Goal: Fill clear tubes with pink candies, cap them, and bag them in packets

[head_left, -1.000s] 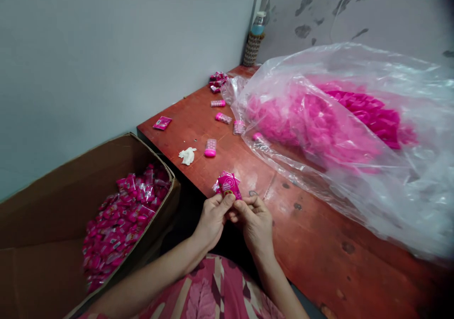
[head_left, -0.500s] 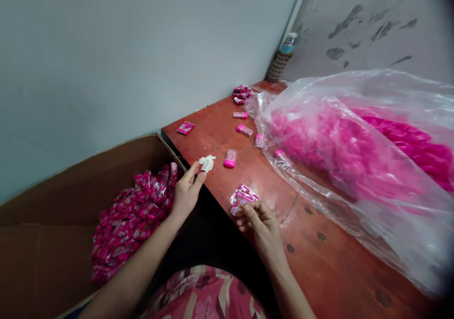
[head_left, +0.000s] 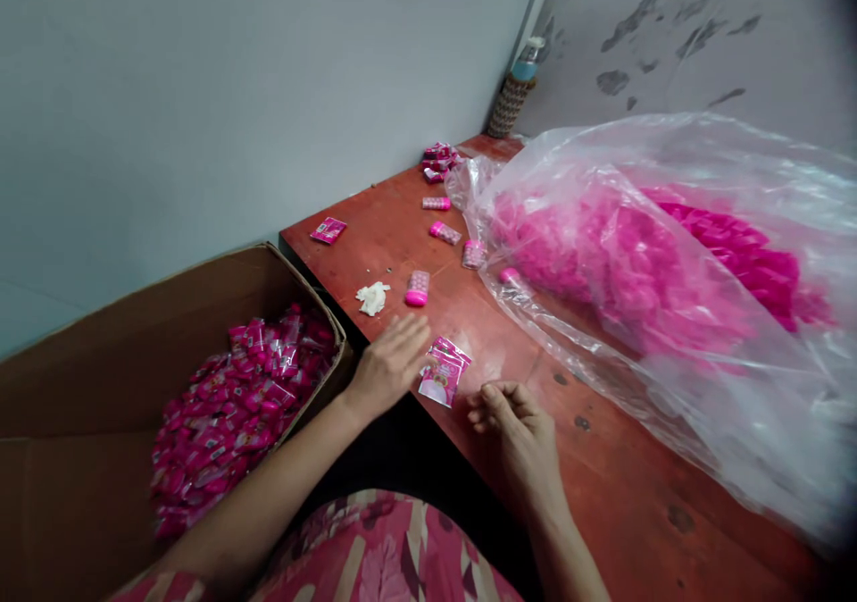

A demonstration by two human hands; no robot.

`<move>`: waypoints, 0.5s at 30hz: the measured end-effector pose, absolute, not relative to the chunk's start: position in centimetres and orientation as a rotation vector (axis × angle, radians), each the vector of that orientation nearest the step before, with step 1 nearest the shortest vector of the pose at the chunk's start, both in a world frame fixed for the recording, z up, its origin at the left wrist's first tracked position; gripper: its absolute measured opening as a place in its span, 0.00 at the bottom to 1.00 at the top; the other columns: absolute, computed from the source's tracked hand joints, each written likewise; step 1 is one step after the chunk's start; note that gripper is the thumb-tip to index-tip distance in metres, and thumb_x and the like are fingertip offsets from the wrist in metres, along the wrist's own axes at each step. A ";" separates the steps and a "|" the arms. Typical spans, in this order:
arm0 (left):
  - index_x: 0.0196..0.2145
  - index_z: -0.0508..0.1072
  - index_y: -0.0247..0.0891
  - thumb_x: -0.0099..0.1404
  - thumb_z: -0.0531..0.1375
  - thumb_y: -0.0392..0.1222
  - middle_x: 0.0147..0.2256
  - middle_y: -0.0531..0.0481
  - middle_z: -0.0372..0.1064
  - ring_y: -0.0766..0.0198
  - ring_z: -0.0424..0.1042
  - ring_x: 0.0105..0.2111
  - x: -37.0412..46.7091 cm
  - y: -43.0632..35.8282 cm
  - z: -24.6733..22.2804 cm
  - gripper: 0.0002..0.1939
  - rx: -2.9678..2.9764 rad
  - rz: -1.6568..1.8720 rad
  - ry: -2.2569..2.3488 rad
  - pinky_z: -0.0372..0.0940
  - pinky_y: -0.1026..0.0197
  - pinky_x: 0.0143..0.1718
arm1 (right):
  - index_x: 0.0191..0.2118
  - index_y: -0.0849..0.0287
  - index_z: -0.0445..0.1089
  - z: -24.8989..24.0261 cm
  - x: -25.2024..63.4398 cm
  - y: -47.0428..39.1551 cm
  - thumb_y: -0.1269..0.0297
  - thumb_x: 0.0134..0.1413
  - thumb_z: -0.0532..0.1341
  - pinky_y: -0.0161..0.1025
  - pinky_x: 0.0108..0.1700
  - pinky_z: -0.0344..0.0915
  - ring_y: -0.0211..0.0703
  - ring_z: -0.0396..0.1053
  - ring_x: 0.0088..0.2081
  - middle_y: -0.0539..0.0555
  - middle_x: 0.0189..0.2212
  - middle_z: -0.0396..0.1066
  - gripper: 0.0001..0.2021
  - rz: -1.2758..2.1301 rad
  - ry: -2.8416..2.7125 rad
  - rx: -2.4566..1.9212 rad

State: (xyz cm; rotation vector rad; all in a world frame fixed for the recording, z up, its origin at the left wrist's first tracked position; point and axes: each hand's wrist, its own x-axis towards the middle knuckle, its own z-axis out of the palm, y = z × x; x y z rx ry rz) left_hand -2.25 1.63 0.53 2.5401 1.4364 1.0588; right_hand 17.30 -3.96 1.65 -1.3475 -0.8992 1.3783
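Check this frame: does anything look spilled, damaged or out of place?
A crumpled white scrap lies on the red table, unlike the pink sachets and capped containers nearby. Dark patches mark the pale wall behind the plastic bag, perhaps stains or worn paint. No obvious spill shows.

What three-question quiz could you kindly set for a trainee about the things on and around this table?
1. True or false: the crumpled white scrap lies on the reddish wooden table.
2. Which stands upright at the table's far corner?
A) an open brown cardboard box
B) a tall white-topped bottle, patterned brown below and light blue above
C) a large clear plastic bag
3. Fill in: the flat pink printed sachets lie between the ___ and the ___.

Key: 1. True. 2. B. 3. Left hand; right hand.
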 end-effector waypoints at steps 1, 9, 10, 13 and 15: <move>0.50 0.64 0.33 0.63 0.54 0.45 0.51 0.42 0.63 0.56 0.57 0.55 -1.5 0.9 0.4 0.20 2.577 0.972 1.365 0.54 0.49 0.56 | 0.29 0.61 0.65 1.8 17.3 -3.9 0.57 0.50 0.61 0.30 0.24 0.62 0.34 0.65 0.23 0.52 0.25 0.69 0.11 1.376 -0.904 -1.348; 0.45 0.70 0.37 0.63 0.53 0.40 0.50 0.45 0.65 0.54 0.56 0.55 0.4 -0.9 -1.6 0.13 2.475 0.899 1.357 0.47 0.41 0.57 | 0.28 0.61 0.65 2.2 17.1 -4.3 0.55 0.48 0.61 0.31 0.25 0.61 0.35 0.65 0.23 0.51 0.23 0.68 0.13 1.361 -0.931 -1.342; 0.44 0.70 0.38 0.63 0.53 0.39 0.49 0.46 0.66 0.55 0.57 0.55 0.4 -0.8 -1.7 0.12 2.434 0.926 1.354 0.46 0.42 0.57 | 0.28 0.61 0.65 2.1 17.1 -4.2 0.55 0.48 0.61 0.31 0.26 0.61 0.35 0.65 0.23 0.51 0.23 0.68 0.13 1.351 -0.941 -1.347; 0.43 0.71 0.42 0.63 0.54 0.39 0.48 0.47 0.67 0.57 0.59 0.54 0.7 -0.9 -1.7 0.12 2.280 0.992 1.359 0.43 0.44 0.59 | 0.30 0.60 0.65 1.5 16.9 -3.6 0.56 0.49 0.60 0.33 0.31 0.63 0.37 0.66 0.27 0.51 0.26 0.69 0.12 1.281 -0.991 -1.360; 0.43 0.72 0.43 0.63 0.54 0.38 0.48 0.48 0.67 0.58 0.59 0.54 1.0 -1.1 -1.4 0.12 2.141 1.069 1.364 0.43 0.45 0.59 | 0.35 0.59 0.65 1.1 16.5 -3.0 0.57 0.49 0.60 0.36 0.36 0.63 0.39 0.67 0.33 0.52 0.31 0.70 0.12 1.246 -1.016 -1.342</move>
